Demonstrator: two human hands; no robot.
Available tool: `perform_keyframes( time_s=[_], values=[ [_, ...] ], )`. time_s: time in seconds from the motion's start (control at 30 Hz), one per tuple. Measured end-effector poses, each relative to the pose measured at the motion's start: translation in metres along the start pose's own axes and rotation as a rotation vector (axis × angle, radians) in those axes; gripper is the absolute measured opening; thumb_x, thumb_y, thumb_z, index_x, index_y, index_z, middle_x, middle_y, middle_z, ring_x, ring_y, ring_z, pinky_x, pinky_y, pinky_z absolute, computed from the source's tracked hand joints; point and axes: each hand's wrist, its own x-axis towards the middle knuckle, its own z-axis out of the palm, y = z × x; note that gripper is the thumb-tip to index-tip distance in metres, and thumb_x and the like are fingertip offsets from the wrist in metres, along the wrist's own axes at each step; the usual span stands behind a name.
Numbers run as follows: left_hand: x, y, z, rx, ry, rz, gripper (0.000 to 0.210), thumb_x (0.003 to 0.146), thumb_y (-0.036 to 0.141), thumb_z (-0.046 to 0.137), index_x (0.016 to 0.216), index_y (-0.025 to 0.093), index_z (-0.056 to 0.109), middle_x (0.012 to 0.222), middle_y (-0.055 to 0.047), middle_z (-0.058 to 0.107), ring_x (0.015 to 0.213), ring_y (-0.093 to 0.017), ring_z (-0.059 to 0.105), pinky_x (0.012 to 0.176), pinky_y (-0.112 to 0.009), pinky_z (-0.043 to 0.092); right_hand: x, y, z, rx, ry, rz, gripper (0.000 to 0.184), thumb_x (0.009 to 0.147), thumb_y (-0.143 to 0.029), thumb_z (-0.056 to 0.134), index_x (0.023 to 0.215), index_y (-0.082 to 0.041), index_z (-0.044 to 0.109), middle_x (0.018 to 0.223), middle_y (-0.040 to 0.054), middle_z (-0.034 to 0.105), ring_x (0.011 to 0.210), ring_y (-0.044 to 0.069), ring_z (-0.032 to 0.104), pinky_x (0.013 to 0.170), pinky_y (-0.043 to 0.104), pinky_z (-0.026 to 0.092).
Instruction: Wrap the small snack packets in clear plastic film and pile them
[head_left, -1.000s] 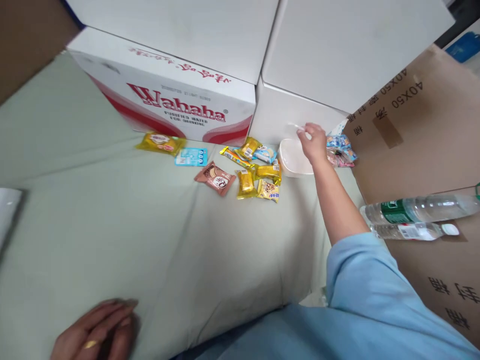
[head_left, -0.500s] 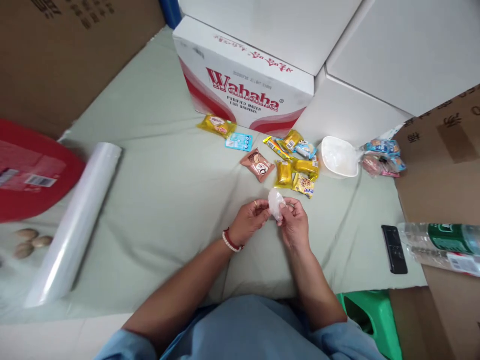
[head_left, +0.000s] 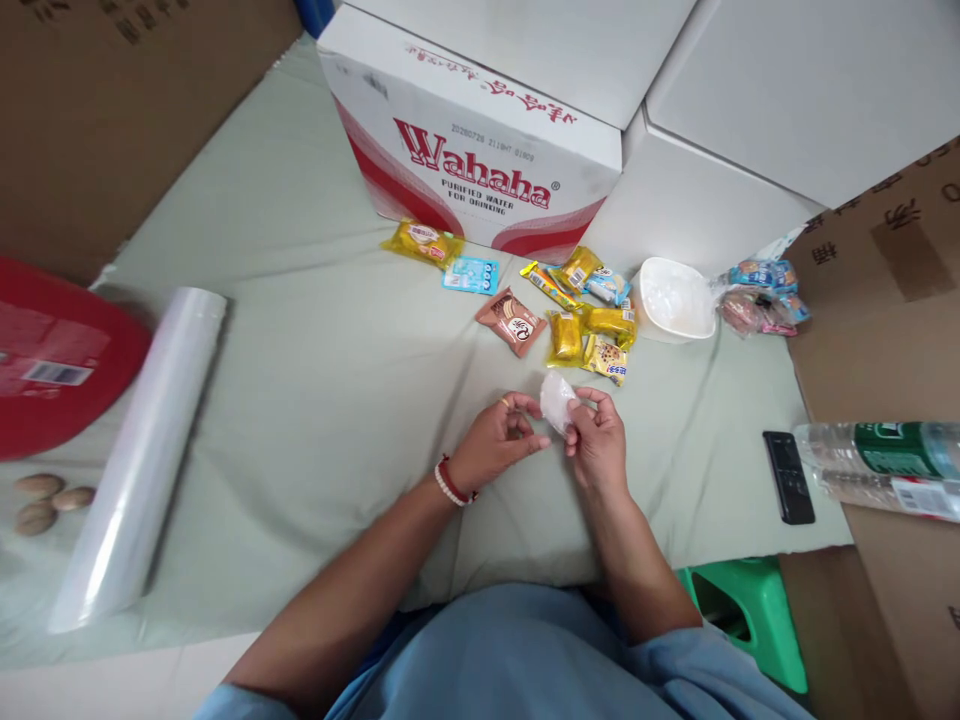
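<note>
Pinching crinkly plastic (head_left: 556, 400) mid-frame, the right hand (head_left: 598, 437) has it bunched, seemingly not unfolded yet; the left hand (head_left: 496, 438), fingers apart, is near.

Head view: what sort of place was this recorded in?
Probably a makeshift indoor workspace, perhaps in a storeroom or home: a pale green cloth is spread out, a Wahaha carton stands toward its back, and a green stool sits by its near edge.

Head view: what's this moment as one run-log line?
right grip: holding translucent plastic | left grip: open, close beside it | yellow packets: just beyond | white bowl: right of packets
</note>
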Motion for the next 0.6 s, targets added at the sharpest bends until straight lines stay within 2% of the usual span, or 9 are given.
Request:
perform_keyframes(
  time_s=[0.13,0.2,0.27,0.3,0.37,0.4,0.43,0.5,0.6],
  values=[
    [0.0,-0.002,-0.001,0.045,-0.042,0.049,0.047,0.081,0.061,0.08,0.087,0.016,0.068,0.066,0.001,0.059,0.056,-0.01,0.047,0.053,-0.023,0.036,-0.006,0.005,0.004,-0.068,-0.127,0.037,0.045,0.078,-0.054,0.084,0.105,-0.025,0.06,0.056,-0.0108,0.054,0.037,0.008,0.041,0.032,0.018,0.032],
    [0.0,0.0,-0.003,-0.002,-0.023,0.014,0.051,0.082,0.066,0.077,0.081,0.016,0.064,0.058,0.004,0.052,0.05,-0.008,0.039,0.049,-0.022,0.031,-0.006,0.005,0.001,-0.117,-0.198,0.016,0.044,0.085,-0.06,0.077,0.108,-0.025,0.064,0.063,-0.007,0.059,0.044,0.009,0.048,0.038,0.02,0.041],
    [0.001,0.004,-0.005,-0.059,0.005,-0.037,0.052,0.079,0.066,0.08,0.079,0.017,0.061,0.056,0.006,0.048,0.047,-0.006,0.035,0.047,-0.022,0.028,-0.004,0.001,-0.005,-0.162,-0.238,-0.086,0.047,0.086,-0.062,0.076,0.115,-0.026,0.068,0.082,-0.0004,0.067,0.063,0.013,0.061,0.055,0.025,0.055],
    [0.001,0.006,-0.006,-0.09,0.015,-0.063,0.052,0.077,0.065,0.081,0.079,0.017,0.06,0.057,0.006,0.048,0.047,-0.006,0.034,0.047,-0.021,0.027,-0.003,-0.002,-0.009,-0.193,-0.259,-0.157,0.05,0.083,-0.06,0.08,0.119,-0.028,0.069,0.099,0.0035,0.07,0.077,0.016,0.066,0.066,0.029,0.059],
    [0.001,0.01,-0.006,-0.151,0.019,-0.119,0.05,0.075,0.061,0.083,0.079,0.018,0.058,0.058,0.006,0.05,0.047,-0.005,0.035,0.045,-0.02,0.025,0.001,-0.006,-0.017,-0.295,-0.331,-0.282,0.052,0.076,-0.051,0.089,0.121,-0.031,0.073,0.13,0.0077,0.065,0.101,0.02,0.066,0.084,0.034,0.06],
    [0.001,0.012,-0.006,-0.179,0.021,-0.141,0.05,0.073,0.059,0.084,0.079,0.018,0.058,0.06,0.005,0.052,0.047,-0.005,0.036,0.044,-0.02,0.024,0.002,-0.007,-0.02,-0.354,-0.369,-0.325,0.046,0.076,-0.047,0.09,0.117,-0.032,0.076,0.136,0.008,0.063,0.107,0.021,0.064,0.088,0.035,0.059],
    [0.001,0.013,-0.006,-0.204,0.024,-0.159,0.049,0.072,0.057,0.085,0.079,0.018,0.057,0.061,0.005,0.054,0.047,-0.005,0.037,0.043,-0.019,0.023,0.003,-0.008,-0.022,-0.404,-0.398,-0.352,0.036,0.078,-0.044,0.089,0.11,-0.031,0.078,0.134,0.0081,0.064,0.108,0.022,0.064,0.089,0.035,0.057],
    [0.001,0.016,-0.007,-0.24,0.028,-0.185,0.049,0.069,0.054,0.087,0.079,0.018,0.055,0.062,0.004,0.057,0.047,-0.005,0.038,0.042,-0.018,0.021,0.004,-0.007,-0.025,-0.445,-0.414,-0.353,0.017,0.086,-0.041,0.083,0.096,-0.028,0.08,0.114,0.0071,0.07,0.1,0.021,0.065,0.085,0.033,0.054],
    [0.001,0.018,-0.009,-0.286,0.017,-0.205,0.047,0.067,0.05,0.088,0.076,0.018,0.056,0.062,0.003,0.057,0.046,-0.005,0.039,0.039,-0.017,0.018,0.005,-0.007,-0.029,-0.325,-0.354,-0.202,0.021,0.087,-0.045,0.08,0.086,-0.024,0.076,0.08,0.0013,0.066,0.075,0.016,0.058,0.071,0.028,0.048]
  ],
)
